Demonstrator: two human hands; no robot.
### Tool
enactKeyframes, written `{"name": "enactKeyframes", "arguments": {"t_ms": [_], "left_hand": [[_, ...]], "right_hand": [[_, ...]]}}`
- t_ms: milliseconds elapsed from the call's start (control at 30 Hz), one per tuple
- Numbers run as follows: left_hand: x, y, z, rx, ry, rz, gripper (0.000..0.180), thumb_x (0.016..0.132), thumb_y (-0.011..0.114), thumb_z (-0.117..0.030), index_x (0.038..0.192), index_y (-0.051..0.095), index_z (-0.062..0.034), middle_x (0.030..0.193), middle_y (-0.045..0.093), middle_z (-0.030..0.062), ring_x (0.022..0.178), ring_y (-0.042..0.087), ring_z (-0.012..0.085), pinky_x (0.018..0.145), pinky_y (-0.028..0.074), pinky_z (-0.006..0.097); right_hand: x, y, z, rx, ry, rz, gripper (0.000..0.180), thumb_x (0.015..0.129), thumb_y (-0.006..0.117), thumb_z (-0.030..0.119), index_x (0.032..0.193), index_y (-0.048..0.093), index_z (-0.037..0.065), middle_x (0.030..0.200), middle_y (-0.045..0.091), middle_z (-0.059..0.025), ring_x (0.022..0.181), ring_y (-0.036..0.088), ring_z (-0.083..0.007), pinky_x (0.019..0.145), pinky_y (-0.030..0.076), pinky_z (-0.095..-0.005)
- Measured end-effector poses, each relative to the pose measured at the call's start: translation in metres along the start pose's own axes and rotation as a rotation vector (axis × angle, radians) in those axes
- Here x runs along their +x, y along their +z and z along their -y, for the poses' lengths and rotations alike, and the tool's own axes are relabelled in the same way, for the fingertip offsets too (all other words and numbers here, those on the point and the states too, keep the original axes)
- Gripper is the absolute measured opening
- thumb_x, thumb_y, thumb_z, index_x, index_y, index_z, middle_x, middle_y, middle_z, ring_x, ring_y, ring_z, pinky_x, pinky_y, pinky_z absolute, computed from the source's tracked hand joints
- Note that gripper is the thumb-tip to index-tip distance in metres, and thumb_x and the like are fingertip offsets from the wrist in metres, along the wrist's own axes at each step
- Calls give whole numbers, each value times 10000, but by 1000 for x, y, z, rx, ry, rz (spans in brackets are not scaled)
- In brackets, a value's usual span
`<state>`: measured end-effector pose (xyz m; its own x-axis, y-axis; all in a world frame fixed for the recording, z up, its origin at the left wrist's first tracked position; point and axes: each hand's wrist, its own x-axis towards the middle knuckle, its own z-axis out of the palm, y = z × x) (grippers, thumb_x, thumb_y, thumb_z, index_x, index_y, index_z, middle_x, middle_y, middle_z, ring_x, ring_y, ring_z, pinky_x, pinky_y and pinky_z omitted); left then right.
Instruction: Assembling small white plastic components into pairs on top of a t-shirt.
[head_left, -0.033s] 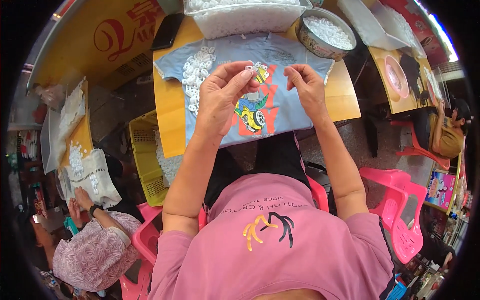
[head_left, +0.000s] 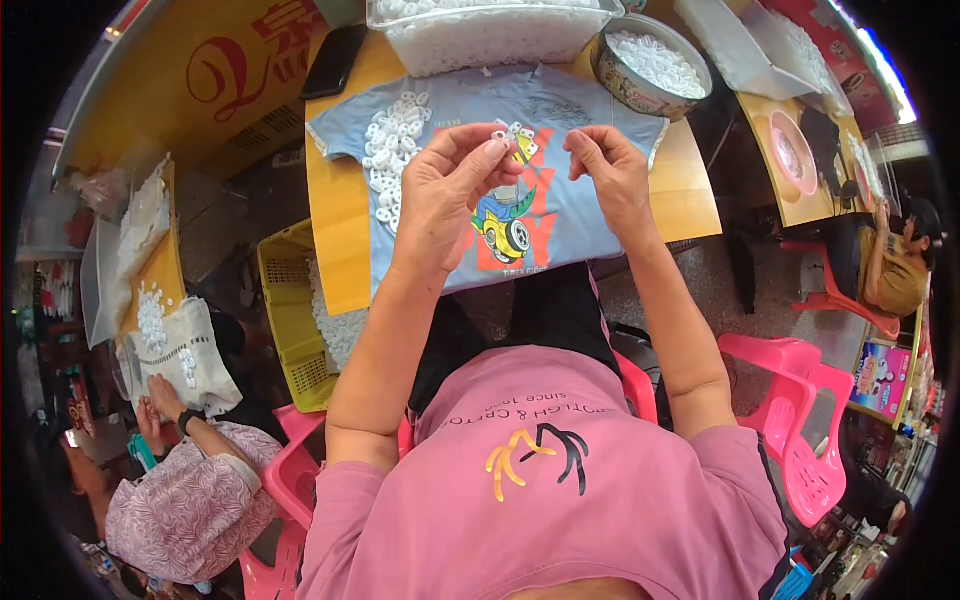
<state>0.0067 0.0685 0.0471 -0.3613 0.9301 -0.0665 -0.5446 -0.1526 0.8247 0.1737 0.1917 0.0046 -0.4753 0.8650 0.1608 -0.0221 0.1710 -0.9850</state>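
Observation:
Above a blue-grey T-shirt spread on the table, both hands are raised. The thumb and fingers of my left hand pinch a small white plastic piece. To its right, my right hand is closed, thumb against forefinger; anything between these fingertips is too small to make out. A loose pile of white plastic pieces with holes lies on the left part of the shirt. The shirt has a colourful cartoon print, partly behind my left hand.
A clear bin of white pieces and a round tin stand behind the shirt, with a black phone at left. A yellow crate sits left of the table. Two people work nearby, at left and right.

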Motion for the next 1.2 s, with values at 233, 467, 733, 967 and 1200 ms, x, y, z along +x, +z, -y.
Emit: {"name": "enactKeyframes", "arguments": {"t_ms": [233, 467, 733, 967, 1200], "left_hand": [[-4, 12, 11, -22, -22, -10, 200, 916, 644, -101, 1043, 600, 48, 947, 671, 134, 817, 682, 196, 733, 575, 300], [-9, 16, 12, -21, 10, 1, 183, 918, 651, -119, 1004, 594, 33, 909, 669, 110, 781, 673, 176, 726, 565, 291], [-14, 24, 12, 67, 99, -23, 181, 914, 661, -126, 989, 595, 25, 870, 668, 89, 752, 660, 142, 711, 549, 269], [-16, 25, 13, 176, 154, -23, 166, 913, 662, -118, 966, 591, 22, 842, 670, 82, 741, 662, 134, 704, 551, 260], [-18, 26, 13, 248, 194, -39, 144, 919, 650, -104, 949, 582, 20, 845, 665, 76, 760, 665, 131, 707, 550, 252]], "right_hand": [[-16, 35, 33, 361, 57, 129, 210, 968, 596, 221, 992, 627, 15, 876, 643, -39, 719, 572, -82, 662, 475, -227], [-21, 38, 39, 440, 60, 105, 188, 966, 599, 201, 1015, 635, 23, 869, 642, -27, 769, 583, -77, 678, 480, -219], [-25, 40, 39, 501, 110, 85, 197, 969, 592, 209, 1020, 641, 26, 851, 642, -26, 728, 592, -79, 650, 490, -223], [-26, 41, 38, 477, 86, 96, 199, 969, 590, 213, 1012, 641, 26, 826, 641, -24, 712, 588, -81, 634, 489, -227], [-29, 44, 44, 240, -44, 17, 164, 965, 600, 171, 953, 634, 11, 818, 614, -18, 700, 546, -64, 636, 470, -219]]}}
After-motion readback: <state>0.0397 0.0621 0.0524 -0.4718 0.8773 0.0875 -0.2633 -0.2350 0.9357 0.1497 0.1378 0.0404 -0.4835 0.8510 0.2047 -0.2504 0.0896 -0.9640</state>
